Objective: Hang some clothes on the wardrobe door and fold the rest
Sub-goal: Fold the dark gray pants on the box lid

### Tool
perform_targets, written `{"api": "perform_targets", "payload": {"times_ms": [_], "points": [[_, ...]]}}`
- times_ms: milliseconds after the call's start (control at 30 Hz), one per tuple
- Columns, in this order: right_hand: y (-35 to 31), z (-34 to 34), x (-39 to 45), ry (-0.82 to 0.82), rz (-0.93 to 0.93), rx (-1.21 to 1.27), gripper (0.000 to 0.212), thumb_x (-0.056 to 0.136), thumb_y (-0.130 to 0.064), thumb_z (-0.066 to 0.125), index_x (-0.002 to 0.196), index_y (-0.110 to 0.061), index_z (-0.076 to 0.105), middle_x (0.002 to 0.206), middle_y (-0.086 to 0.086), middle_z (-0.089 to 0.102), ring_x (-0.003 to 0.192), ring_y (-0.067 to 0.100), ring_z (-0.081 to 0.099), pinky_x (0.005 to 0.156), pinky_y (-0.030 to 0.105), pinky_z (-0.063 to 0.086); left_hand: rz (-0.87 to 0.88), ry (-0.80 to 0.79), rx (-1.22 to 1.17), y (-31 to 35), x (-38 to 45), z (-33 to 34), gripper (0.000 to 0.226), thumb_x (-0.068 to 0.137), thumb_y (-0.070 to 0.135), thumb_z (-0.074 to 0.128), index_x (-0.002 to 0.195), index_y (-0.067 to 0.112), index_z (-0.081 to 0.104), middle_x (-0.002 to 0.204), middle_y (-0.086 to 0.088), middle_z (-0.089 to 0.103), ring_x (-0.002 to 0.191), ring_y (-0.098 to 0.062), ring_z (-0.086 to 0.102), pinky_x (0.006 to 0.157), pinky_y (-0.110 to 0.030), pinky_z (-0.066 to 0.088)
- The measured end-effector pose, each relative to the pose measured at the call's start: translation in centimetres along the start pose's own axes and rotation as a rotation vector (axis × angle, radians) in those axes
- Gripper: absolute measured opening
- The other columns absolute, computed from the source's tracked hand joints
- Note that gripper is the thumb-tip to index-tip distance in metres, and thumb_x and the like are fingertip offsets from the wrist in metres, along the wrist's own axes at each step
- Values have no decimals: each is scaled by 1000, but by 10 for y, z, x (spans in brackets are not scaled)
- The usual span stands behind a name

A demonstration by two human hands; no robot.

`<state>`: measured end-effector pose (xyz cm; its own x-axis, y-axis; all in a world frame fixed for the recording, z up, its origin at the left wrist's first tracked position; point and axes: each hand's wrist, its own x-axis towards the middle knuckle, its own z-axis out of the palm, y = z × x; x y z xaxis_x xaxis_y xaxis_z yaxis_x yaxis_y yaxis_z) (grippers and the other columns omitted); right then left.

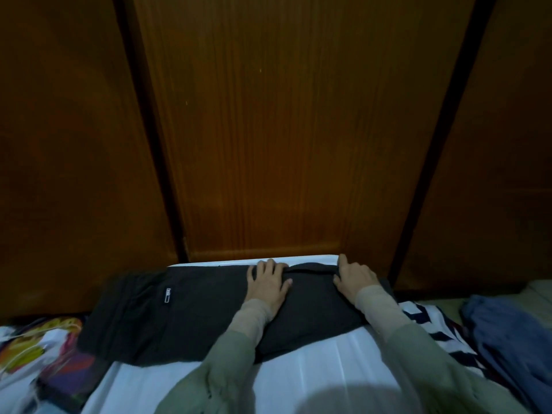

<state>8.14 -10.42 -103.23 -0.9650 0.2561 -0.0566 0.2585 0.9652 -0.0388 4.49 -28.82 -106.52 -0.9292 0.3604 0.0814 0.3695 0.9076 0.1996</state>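
Dark grey fabric garment (191, 312) spread on white bed sheet (313, 372) under both hands; left hand (268, 283) flat, fingers splayed, anchoring cloth; right hand (355, 279) pinching far edge, likely aligning fold.

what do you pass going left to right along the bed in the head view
colourful printed sheet → dark garment → left hand → right hand → black and white patterned cloth → blue garment
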Motion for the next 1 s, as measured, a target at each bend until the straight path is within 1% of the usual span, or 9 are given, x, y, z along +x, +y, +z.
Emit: {"api": "perform_targets", "payload": {"times_ms": [133, 267, 400, 567, 700, 767, 833, 933, 1000], "points": [[-4, -2, -10, -7, -33, 5, 43, 97, -26, 41, 136, -9, 30, 130, 18, 51, 118, 34, 50, 92, 37, 40, 37, 25, 7, -10, -5, 2, 33, 100, 38, 31, 130, 25, 38, 131, -2, 37, 127, -21, 29, 110, -36, 15], [-3, -8, -19, -5, -103, 113, 32, 95, -22, 48, 127, -15, 43, 126, 11, 54, 115, 30, 52, 88, 36, 43, 66, 20, 30, -26, -18, -1, 32, 101, 37, 31, 129, 24, 40, 129, -1, 38, 124, -20, 30, 109, -33, 16], [11, -22, -26, -22, -119, 227, 33, 91, -10, 52, 123, -22, 53, 126, 6, 52, 115, 26, 51, 91, 33, 44, 69, 13, 3, -46, -35, -5, 32, 100, 39, 30, 127, 24, 41, 126, 0, 40, 120, -19, 32, 106, -31, 17], [47, -29, -35, -16, -58, 404, 32, 86, -1, 57, 107, -24, 55, 109, 1, 56, 100, 19, 56, 89, 34, 49, 17, 17, 52, -50, -47, -10, 35, 100, 36, 31, 133, 26, 35, 131, -1, 36, 125, -20, 30, 110, -32, 17], [77, -34, -46, -4, -49, 488, 26, 82, 2, 58, 90, -22, 52, 102, 2, 58, 96, 20, 58, 88, 39, 50, -1, -15, 118, -27, -50, -18, 53, 96, 21, 40, 144, 26, 19, 139, -5, 27, 134, -25, 22, 116, -48, 7], [89, -34, -49, 4, -44, 492, 22, 83, 1, 59, 83, -21, 55, 105, 2, 57, 98, 19, 56, 90, 36, 49, 51, -54, 196, -7, -48, -22, 72, 88, 11, 50, 147, 27, 10, 143, -7, 20, 138, -28, 14, 112, -58, 0], [99, -37, -51, -14, -42, 509, 21, 85, 0, 59, 78, -20, 57, 107, 3, 57, 103, 19, 54, 92, 31, 45, 104, -62, 199, 13, -45, -24, 76, 86, 6, 53, 146, 27, 12, 143, -7, 20, 140, -28, 13, 111, -61, -4], [111, -43, -54, -92, -55, 563, 21, 89, -2, 54, 80, -20, 60, 105, 4, 58, 106, 19, 52, 89, 25, 38, 170, -31, 33, 41, -37, -21, 52, 90, 9, 48, 137, 24, 31, 138, -2, 35, 135, -22, 24, 114, -53, -2], [117, -48, -52, -155, -48, 593, 17, 92, -7, 53, 92, -21, 63, 106, 0, 56, 107, 17, 50, 91, 25, 36, 207, 5, -89, 62, -32, -21, 31, 96, 19, 43, 127, 24, 42, 130, 2, 46, 129, -17, 35, 114, -43, 7]]}}
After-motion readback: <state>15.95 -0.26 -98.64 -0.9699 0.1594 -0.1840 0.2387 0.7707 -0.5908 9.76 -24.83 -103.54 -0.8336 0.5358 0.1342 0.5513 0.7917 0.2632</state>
